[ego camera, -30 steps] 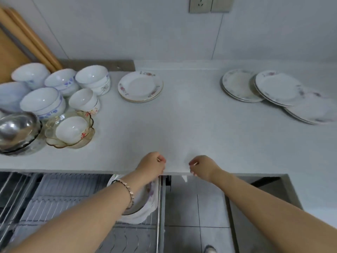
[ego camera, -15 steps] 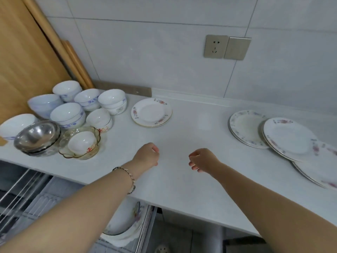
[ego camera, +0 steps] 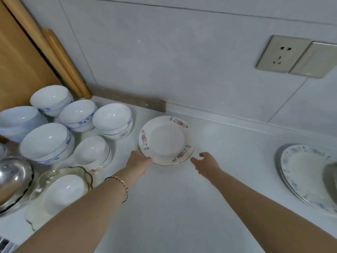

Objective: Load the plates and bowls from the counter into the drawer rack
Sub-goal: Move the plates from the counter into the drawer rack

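Observation:
A small stack of white plates with red flower rims [ego camera: 166, 140] lies on the white counter [ego camera: 182, 207] near the wall. My left hand [ego camera: 138, 161] touches the stack's near-left rim, fingers curled at the edge. My right hand [ego camera: 206, 161] hovers just right of the rim, fingers apart, holding nothing. Several white and blue-patterned bowls [ego camera: 78, 115] stand to the left, with a small white bowl [ego camera: 92, 152] nearest the plates. The drawer rack is almost out of view, only a corner [ego camera: 5, 245] at bottom left.
A glass bowl holding a white bowl [ego camera: 62, 189] and a steel bowl [ego camera: 12, 178] sit at the left front. Blue-rimmed plates [ego camera: 308, 176] lie at the right edge. Wooden boards [ego camera: 27, 57] lean in the left corner. A wall socket [ego camera: 282, 53] is at upper right.
Both hands have risen from the drawer's edge and reached forward across the counter to the flowered plates. The view has lifted off the drawer rack toward the wall.

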The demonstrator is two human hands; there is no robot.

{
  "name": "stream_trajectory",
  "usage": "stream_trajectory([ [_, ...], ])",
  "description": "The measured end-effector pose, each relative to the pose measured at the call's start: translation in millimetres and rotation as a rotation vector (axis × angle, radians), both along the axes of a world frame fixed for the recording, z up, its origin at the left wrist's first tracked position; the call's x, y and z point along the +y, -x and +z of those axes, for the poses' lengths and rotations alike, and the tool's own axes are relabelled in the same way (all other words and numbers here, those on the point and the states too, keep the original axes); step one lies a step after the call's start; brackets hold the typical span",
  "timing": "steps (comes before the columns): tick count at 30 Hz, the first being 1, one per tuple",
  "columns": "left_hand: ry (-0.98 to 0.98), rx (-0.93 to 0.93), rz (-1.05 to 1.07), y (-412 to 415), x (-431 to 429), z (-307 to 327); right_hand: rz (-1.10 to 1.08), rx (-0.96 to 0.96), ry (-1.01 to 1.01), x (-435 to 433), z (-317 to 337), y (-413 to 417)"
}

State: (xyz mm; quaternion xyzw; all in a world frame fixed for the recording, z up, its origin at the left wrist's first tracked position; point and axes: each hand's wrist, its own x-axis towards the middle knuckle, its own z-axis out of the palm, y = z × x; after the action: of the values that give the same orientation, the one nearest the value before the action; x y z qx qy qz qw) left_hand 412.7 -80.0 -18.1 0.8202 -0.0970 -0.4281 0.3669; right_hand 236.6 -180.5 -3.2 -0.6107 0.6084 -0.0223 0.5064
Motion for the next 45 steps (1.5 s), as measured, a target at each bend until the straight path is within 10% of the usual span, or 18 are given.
stream_trajectory([
  [21,-0.019,0.150,-0.123,17,-18,-2,-0.443,-0.263,-0.166,-2,-29,47],
  [34,0.093,0.261,-0.120,230,135,81,-0.363,-0.277,-0.020,130,70,257],
  [45,0.022,0.189,-0.058,242,285,94,-0.260,-0.235,-0.065,275,76,267],
])
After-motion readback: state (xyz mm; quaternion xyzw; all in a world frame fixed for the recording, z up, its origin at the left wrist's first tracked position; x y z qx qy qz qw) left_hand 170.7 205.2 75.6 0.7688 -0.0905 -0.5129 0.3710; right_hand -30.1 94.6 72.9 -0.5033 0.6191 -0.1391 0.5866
